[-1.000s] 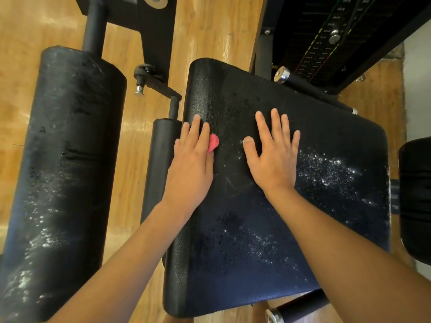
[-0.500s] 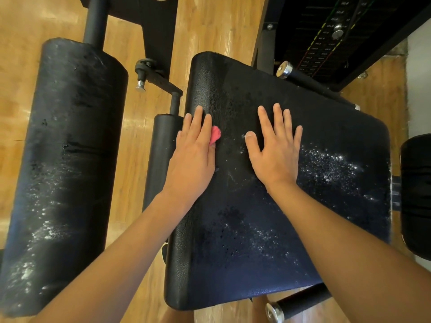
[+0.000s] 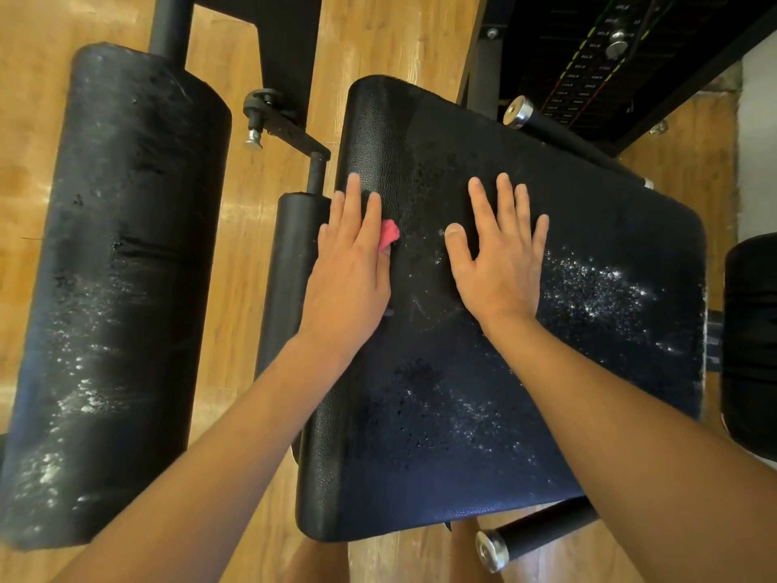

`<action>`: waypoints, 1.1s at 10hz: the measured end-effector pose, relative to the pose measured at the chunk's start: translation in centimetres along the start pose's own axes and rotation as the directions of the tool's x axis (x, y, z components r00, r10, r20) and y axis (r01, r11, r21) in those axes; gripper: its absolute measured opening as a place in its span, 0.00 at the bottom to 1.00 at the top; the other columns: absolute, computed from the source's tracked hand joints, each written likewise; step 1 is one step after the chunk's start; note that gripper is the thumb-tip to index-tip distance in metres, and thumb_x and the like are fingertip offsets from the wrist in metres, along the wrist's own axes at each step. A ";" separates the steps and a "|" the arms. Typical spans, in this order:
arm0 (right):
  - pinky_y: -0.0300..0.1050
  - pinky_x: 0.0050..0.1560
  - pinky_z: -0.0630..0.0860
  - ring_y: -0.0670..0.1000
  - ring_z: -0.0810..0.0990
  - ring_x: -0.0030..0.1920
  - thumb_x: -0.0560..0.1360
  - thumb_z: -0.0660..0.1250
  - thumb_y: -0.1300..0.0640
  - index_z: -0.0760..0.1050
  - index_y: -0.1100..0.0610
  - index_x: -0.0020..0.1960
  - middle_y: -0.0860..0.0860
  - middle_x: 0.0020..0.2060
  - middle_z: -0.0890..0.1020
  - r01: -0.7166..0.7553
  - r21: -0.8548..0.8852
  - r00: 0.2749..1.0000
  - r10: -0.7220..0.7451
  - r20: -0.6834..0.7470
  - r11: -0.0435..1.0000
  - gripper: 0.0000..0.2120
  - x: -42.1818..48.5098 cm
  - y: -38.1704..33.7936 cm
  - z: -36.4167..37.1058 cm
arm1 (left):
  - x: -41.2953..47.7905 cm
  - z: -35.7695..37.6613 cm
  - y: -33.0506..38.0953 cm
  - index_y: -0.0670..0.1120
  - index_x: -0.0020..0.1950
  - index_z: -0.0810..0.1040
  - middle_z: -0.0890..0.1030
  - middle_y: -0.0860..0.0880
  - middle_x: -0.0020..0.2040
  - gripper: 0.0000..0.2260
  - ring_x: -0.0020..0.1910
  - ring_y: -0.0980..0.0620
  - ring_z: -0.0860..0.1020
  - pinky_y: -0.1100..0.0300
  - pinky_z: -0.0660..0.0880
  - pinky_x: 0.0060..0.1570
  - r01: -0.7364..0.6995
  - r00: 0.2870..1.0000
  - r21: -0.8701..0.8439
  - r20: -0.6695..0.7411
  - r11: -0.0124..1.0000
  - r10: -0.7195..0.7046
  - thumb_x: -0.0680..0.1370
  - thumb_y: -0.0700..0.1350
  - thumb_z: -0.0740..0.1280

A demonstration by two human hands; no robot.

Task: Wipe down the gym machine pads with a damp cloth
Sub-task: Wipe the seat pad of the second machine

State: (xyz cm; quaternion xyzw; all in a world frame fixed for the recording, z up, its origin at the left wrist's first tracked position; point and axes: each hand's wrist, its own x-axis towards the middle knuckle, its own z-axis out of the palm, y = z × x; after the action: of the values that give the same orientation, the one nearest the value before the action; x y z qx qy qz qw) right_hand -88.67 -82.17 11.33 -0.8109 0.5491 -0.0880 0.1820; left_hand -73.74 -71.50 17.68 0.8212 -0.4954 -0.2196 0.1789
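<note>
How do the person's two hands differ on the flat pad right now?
The left hand covers a pink cloth near the left edge of the flat pad; the right hand lies on bare pad surface nearer the middle. The left hand's fingers are close together; the right hand's are spread. Both lie palm down with straight fingers on the pad.

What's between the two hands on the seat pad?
Head view: between left hand and right hand, bare seat pad with white specks, plus a corner of red cloth.

Pink cloth (image 3: pixel 389 239) — black seat pad (image 3: pixel 462 372) flecked white — tan wood-grain floor (image 3: pixel 235 288).
</note>
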 end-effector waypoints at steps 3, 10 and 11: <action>0.63 0.81 0.44 0.54 0.46 0.83 0.84 0.49 0.38 0.54 0.45 0.83 0.51 0.83 0.52 0.001 -0.009 1.000 -0.001 0.016 1.000 0.30 0.0 -0.1 -0.2 | -3.5 0.3 -0.9 0.44 0.84 0.53 0.48 0.48 0.84 0.25 0.83 0.46 0.43 0.48 0.47 0.79 -0.011 0.999 0.009 0.045 1.000 0.010 0.87 0.42 0.56; 0.63 0.81 0.44 0.54 0.46 0.83 0.83 0.49 0.37 0.55 0.45 0.83 0.51 0.83 0.53 0.003 0.000 1.000 -0.003 -0.002 1.000 0.30 0.0 0.1 0.0 | -6.9 1.4 -1.2 0.43 0.83 0.53 0.48 0.47 0.84 0.26 0.83 0.46 0.43 0.45 0.49 0.80 -0.025 0.999 0.034 0.049 0.999 0.023 0.86 0.41 0.57; 0.63 0.81 0.44 0.54 0.47 0.83 0.83 0.50 0.38 0.55 0.45 0.83 0.51 0.83 0.53 0.005 0.018 1.000 -0.005 -0.007 1.000 0.30 0.0 0.0 0.0 | -9.3 1.8 -1.4 0.44 0.83 0.53 0.49 0.48 0.84 0.26 0.83 0.47 0.43 0.47 0.48 0.80 -0.010 0.999 0.027 0.038 1.000 0.009 0.86 0.40 0.57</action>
State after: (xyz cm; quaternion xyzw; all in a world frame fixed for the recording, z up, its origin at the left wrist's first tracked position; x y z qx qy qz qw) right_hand -88.70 -82.17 11.35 -0.8103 0.5470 -0.0961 0.1871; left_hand -77.47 -62.67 17.18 0.8168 -0.5056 -0.2275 0.1596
